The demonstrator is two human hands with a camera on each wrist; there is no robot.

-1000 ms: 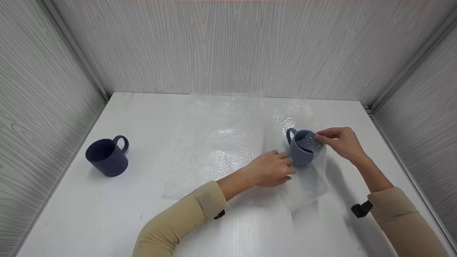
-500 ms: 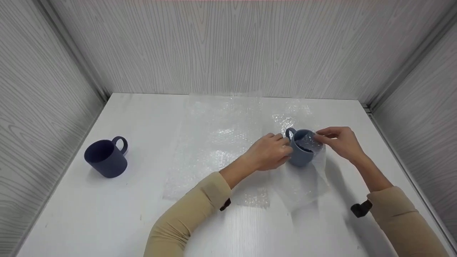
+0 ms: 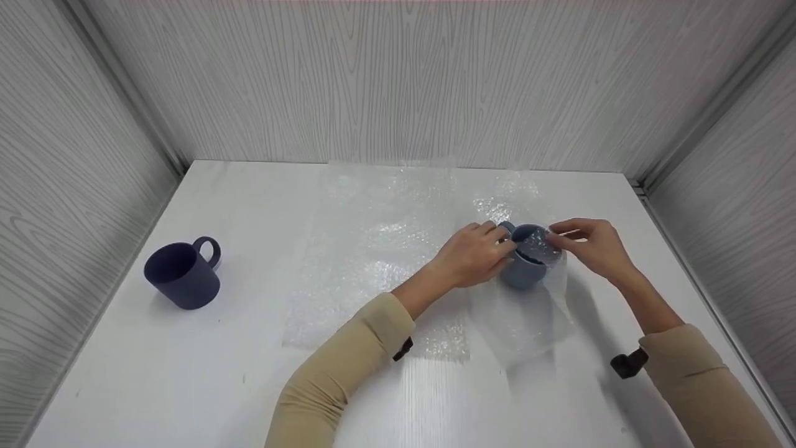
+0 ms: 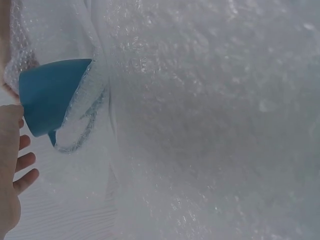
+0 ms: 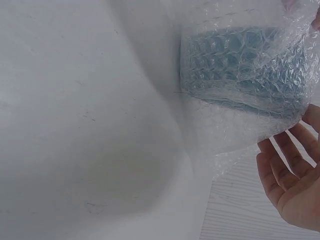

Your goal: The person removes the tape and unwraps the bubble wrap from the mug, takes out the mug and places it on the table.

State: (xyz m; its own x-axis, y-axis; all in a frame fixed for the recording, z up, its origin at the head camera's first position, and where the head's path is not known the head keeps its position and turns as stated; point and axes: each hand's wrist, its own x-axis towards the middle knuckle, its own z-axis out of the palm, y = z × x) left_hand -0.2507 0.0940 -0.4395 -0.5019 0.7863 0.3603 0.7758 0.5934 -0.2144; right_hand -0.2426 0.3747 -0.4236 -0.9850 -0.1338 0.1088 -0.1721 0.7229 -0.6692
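Note:
A light blue mug [image 3: 524, 274] stands upright on a clear sheet of bubble wrap [image 3: 528, 336] at the table's right. In the right wrist view the wrap [image 5: 240, 75] covers the mug's side, and its edge folds over the rim into the mouth. My right hand [image 3: 591, 246] pinches that edge at the rim. My left hand [image 3: 476, 255] is at the mug's handle side, partly hiding the handle. In the left wrist view the left hand [image 4: 10, 170] has its thumb side at the mug's rim [image 4: 47, 97], other fingers loosely bent, holding nothing visible.
A dark blue mug [image 3: 183, 277] sits tilted in view at the table's left. A larger sheet of bubble wrap [image 3: 373, 249] lies flat in the middle. Pale wood-grain panels [image 3: 398, 81] enclose the white table [image 3: 249, 211] at the back and both sides.
My left hand has moved up and slightly right, from beside the mug's lower part to its handle and rim. The right hand stays almost still with the wrap's edge.

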